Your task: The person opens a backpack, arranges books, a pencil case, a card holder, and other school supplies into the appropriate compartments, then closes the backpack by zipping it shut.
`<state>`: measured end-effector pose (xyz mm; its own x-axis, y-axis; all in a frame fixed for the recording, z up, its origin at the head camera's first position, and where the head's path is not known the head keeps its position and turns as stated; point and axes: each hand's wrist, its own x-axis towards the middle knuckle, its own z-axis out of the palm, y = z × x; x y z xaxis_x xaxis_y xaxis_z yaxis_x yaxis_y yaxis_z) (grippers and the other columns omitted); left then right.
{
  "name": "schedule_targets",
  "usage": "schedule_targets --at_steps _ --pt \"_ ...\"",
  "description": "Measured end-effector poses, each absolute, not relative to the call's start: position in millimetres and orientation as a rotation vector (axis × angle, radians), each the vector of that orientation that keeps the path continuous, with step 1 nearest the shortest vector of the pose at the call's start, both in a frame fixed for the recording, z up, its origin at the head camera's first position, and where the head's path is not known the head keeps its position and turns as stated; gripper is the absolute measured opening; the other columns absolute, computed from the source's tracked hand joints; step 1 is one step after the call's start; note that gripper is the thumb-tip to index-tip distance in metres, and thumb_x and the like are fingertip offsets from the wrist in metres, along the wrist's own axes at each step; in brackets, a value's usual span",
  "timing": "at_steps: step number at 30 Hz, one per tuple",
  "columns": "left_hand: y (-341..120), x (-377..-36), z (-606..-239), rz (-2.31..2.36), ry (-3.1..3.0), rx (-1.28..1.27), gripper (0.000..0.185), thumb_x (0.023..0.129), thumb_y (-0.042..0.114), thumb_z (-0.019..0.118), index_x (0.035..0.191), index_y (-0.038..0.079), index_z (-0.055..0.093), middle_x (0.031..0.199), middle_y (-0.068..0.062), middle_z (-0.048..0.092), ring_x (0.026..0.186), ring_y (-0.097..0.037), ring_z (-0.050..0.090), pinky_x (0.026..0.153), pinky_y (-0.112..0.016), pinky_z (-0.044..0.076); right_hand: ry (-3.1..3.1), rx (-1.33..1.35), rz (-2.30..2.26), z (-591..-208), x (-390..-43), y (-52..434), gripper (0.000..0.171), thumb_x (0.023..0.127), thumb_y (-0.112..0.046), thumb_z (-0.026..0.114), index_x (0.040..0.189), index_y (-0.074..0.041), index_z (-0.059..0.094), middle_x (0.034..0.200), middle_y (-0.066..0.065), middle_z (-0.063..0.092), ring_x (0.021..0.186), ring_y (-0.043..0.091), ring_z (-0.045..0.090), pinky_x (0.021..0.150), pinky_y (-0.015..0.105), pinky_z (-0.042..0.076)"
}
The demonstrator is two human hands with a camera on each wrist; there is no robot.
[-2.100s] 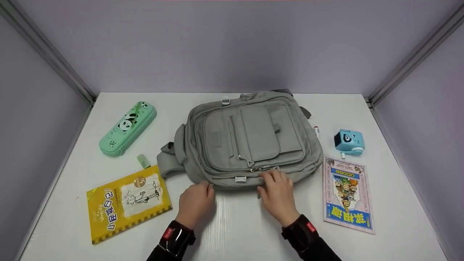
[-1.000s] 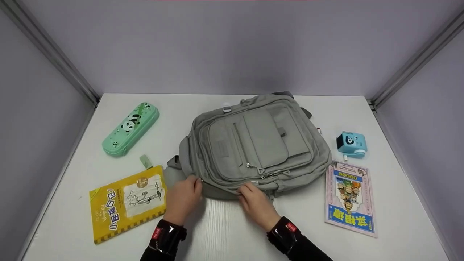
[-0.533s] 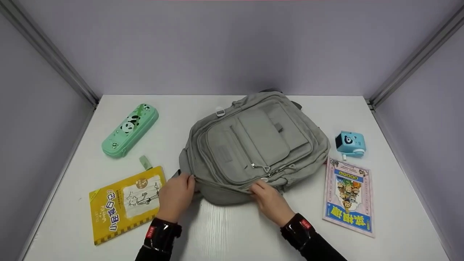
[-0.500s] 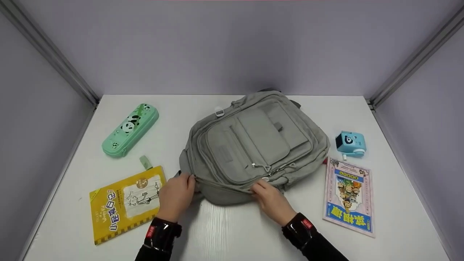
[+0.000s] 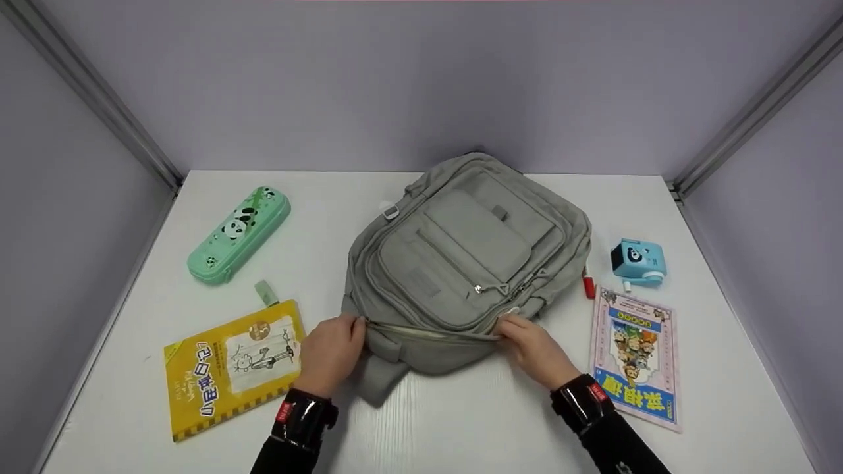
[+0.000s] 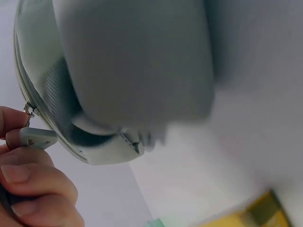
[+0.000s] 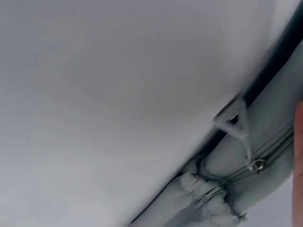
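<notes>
A grey backpack point(image 5: 428, 257) lies front side up on the white table, its top corner angled toward the near left. At its near edge, my left hand point(image 5: 329, 352) pinches a zipper pull point(image 6: 38, 137), which the left wrist view shows between thumb and finger. The zipper seam point(image 5: 421, 331) runs taut between my hands, slightly parted. My right hand point(image 5: 537, 349) grips the bag's edge at the other end of that seam. Only a sliver of a finger point(image 7: 298, 165) shows in the right wrist view, beside another zipper with a triangular pull point(image 7: 233, 118).
On the left lie a green panda pencil case point(image 5: 239, 235), a small green eraser-like piece point(image 5: 266, 293) and a yellow book point(image 5: 234, 368). To the right are a blue pencil sharpener point(image 5: 639, 261), a pink-edged book point(image 5: 635, 359) and a red-capped marker point(image 5: 588, 284) partly under the bag.
The backpack has turned anticlockwise on the table, uncovering more of the red marker end. My left hand has shifted left overall, my right hand rightward, and the seam between them has parted.
</notes>
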<state>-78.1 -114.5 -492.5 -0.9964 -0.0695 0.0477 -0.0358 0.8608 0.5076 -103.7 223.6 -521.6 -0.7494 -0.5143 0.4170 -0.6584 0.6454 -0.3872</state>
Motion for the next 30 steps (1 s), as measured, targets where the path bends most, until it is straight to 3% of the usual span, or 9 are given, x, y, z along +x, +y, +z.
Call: schedule_targets --at_steps 4,7,10,14,19,24,30 --pt "-112 -78 -495 -0.858 -2.966 0.068 0.035 0.101 0.026 0.051 0.068 0.012 0.052 0.067 -0.010 0.060 0.062 -0.023 0.060 0.053 -0.038 0.043 -2.686 0.863 0.730 -510 -95 216 0.025 0.079 0.000 0.076 0.098 -0.013 0.065 0.103 0.001 0.068 0.095 0.018 0.068 0.082 0.034 0.056" --pt "-111 -78 -493 -0.878 -2.957 0.058 0.035 0.101 0.025 0.052 0.068 0.012 0.049 0.064 -0.009 0.057 0.060 -0.023 0.057 0.052 -0.038 0.042 -2.765 0.841 0.746 -495 -82 190 0.035 0.083 -0.005 0.075 0.116 -0.010 0.063 0.113 0.005 0.065 0.093 0.018 0.068 0.081 0.036 0.057" --pt "-109 -77 -492 -0.885 -2.958 0.050 0.035 0.101 0.024 0.052 0.069 0.011 0.049 0.063 -0.010 0.055 0.059 -0.023 0.057 0.051 -0.038 0.042 -2.852 0.828 0.845 -483 -66 154 0.047 0.090 -0.012 0.071 0.132 -0.003 0.055 0.123 0.014 0.063 0.099 0.026 0.069 0.085 0.041 0.057" --pt "-107 -74 -492 -0.874 -2.966 0.030 0.033 0.101 0.025 0.052 0.071 0.011 0.049 0.064 -0.011 0.057 0.061 -0.027 0.061 0.051 -0.040 0.043 -2.963 0.721 0.911 -480 -51 114 0.053 0.094 -0.018 0.066 0.138 0.006 0.048 0.126 0.024 0.057 0.101 0.034 0.067 0.085 0.045 0.056" --pt "-108 -69 -494 -0.846 -2.979 0.026 0.031 0.100 0.025 0.052 0.073 0.012 0.047 0.063 -0.011 0.056 0.060 -0.027 0.060 0.050 -0.039 0.041 -2.954 0.550 0.929 -496 -50 97 0.039 0.094 -0.013 0.067 0.126 0.006 0.055 0.110 0.018 0.055 0.099 0.029 0.062 0.084 0.043 0.052" --pt "-109 -67 -495 -0.829 -2.992 0.013 0.032 0.100 0.027 0.053 0.071 0.014 0.048 0.064 -0.007 0.055 0.060 -0.024 0.059 0.052 -0.038 0.041 -2.850 0.557 0.918 -509 -54 104 0.017 0.088 -0.008 0.072 0.097 -0.002 0.059 0.093 0.008 0.054 0.086 0.021 0.057 0.076 0.038 0.050" --pt "-113 -67 -495 -0.821 -2.977 0.017 0.032 0.100 0.027 0.053 0.070 0.014 0.053 0.066 -0.007 0.059 0.061 -0.022 0.059 0.051 -0.037 0.042 -2.813 0.658 0.938 -515 -57 121 0.022 0.084 -0.009 0.075 0.083 -0.009 0.053 0.084 -0.002 0.045 0.076 0.009 0.046 0.068 0.028 0.045"
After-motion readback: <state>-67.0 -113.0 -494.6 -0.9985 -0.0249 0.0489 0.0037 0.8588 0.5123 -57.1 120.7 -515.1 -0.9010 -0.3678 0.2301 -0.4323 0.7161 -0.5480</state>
